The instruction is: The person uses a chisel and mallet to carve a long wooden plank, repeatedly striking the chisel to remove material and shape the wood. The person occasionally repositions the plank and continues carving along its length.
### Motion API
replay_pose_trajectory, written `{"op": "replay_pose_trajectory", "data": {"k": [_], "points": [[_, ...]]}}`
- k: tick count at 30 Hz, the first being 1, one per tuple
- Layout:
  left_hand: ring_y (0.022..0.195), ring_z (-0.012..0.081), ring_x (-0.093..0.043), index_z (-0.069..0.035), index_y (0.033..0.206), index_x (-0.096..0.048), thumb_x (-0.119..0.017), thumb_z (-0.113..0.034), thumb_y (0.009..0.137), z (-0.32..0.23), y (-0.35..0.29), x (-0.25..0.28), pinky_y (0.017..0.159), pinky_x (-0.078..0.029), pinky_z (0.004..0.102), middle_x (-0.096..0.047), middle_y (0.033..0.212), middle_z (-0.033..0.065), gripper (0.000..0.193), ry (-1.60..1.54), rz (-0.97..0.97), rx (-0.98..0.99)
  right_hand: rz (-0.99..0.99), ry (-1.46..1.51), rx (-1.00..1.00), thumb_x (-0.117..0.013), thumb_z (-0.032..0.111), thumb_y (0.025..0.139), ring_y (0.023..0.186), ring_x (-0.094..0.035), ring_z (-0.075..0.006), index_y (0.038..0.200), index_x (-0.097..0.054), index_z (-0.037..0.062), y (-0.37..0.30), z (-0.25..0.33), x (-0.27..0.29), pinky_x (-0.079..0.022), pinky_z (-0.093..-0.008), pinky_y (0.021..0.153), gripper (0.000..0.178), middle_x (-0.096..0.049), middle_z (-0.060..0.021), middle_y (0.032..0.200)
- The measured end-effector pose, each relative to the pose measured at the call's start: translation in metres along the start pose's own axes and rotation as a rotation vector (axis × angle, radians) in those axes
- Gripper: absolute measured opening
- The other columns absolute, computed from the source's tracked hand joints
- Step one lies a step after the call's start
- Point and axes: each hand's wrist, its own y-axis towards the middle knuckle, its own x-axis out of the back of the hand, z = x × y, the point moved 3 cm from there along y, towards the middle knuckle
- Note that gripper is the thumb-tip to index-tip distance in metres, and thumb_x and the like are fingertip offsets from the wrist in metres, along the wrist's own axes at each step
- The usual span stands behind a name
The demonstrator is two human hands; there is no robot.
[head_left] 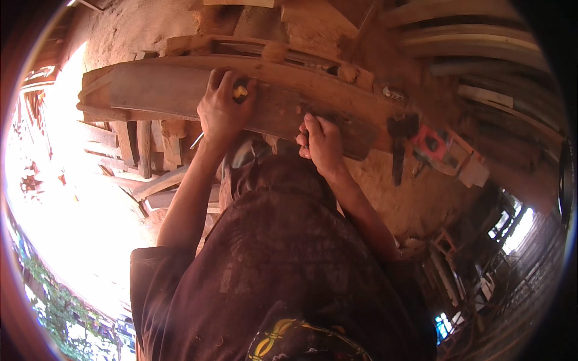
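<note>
My left hand [224,108] is closed round a black-and-yellow tool [240,92] above a long dark board [159,90]. A thin, pale metallic rod [197,141] shows beside my left wrist, past the board's near edge. I cannot tell whether rod and tool are one piece. Over the board's right part, my right hand [322,144] has its fingers curled and the thumb pressed against them. Something small and dark [305,137] seems to be in that grip, but its kind is hidden. The board lies lengthwise across a wooden bench [355,114] in front of my body.
A red-and-grey power tool [436,144] stands at the bench's right end, beside a dark, hammer-shaped object [400,147]. Two wood blocks [274,53] sit along the far side. Scrap timber [143,147] lies at left; long planks [475,39] are stacked far right.
</note>
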Motion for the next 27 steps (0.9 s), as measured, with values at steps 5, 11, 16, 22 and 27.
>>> {"op": "replay_pose_trajectory", "data": {"k": [5, 11, 16, 22, 27], "points": [[0.094, 0.0342, -0.074, -0.014, 0.103, -0.073, -0.080, -0.034, 0.093, -0.001, -0.001, -0.002, 0.074, -0.060, 0.0476, -0.070, 0.112, 0.0067, 0.024, 0.026, -0.010, 0.034, -0.007, -0.399, 0.201, -0.057, 0.032, 0.113, 0.058, -0.058, -0.0114, 0.088, -0.058, 0.0016, 0.000, 0.005, 0.011, -0.044, -0.0273, 0.045, 0.039, -0.056, -0.0038, 0.072], [0.092, 0.0332, -0.075, -0.015, 0.103, -0.073, -0.080, -0.035, 0.093, -0.001, -0.002, -0.003, 0.073, -0.061, 0.0468, -0.070, 0.112, 0.0061, 0.024, 0.024, 0.009, 0.039, -0.074, -1.121, 0.883, -0.061, 0.029, 0.109, 0.056, -0.070, -0.0257, 0.089, -0.063, 0.0037, 0.011, 0.002, 0.027, -0.054, -0.0405, 0.052, 0.032, -0.067, -0.0104, 0.063], [0.091, 0.0328, -0.075, -0.015, 0.101, -0.072, -0.079, -0.034, 0.092, 0.002, -0.002, -0.006, 0.073, -0.061, 0.0474, -0.069, 0.113, 0.0055, 0.022, 0.041, 0.020, 0.033, -0.092, -1.378, 0.862, -0.062, 0.028, 0.108, 0.062, -0.073, -0.0339, 0.093, -0.064, 0.0051, 0.004, 0.018, 0.030, -0.056, -0.0456, 0.057, 0.028, -0.069, -0.0149, 0.064], [0.091, 0.0342, -0.074, -0.015, 0.104, -0.071, -0.076, -0.034, 0.093, 0.002, 0.000, -0.010, 0.074, -0.061, 0.0494, -0.069, 0.115, 0.0056, 0.023, 0.060, 0.032, 0.032, 0.195, -1.067, 0.396, -0.057, 0.030, 0.111, 0.059, -0.072, -0.0222, 0.100, -0.064, 0.0013, 0.014, 0.030, 0.041, -0.056, -0.0371, 0.055, 0.031, -0.071, -0.0122, 0.069], [0.094, 0.0338, -0.076, -0.014, 0.116, -0.072, -0.072, -0.036, 0.095, 0.003, -0.003, -0.009, 0.079, -0.063, 0.0472, -0.068, 0.125, 0.0063, 0.030, 0.042, 0.041, 0.022, 0.347, -0.772, -0.079, -0.055, 0.031, 0.112, 0.058, -0.067, -0.0128, 0.105, -0.063, 0.0000, 0.022, 0.059, 0.035, -0.054, -0.0312, 0.052, 0.032, -0.069, -0.0088, 0.073]]}}
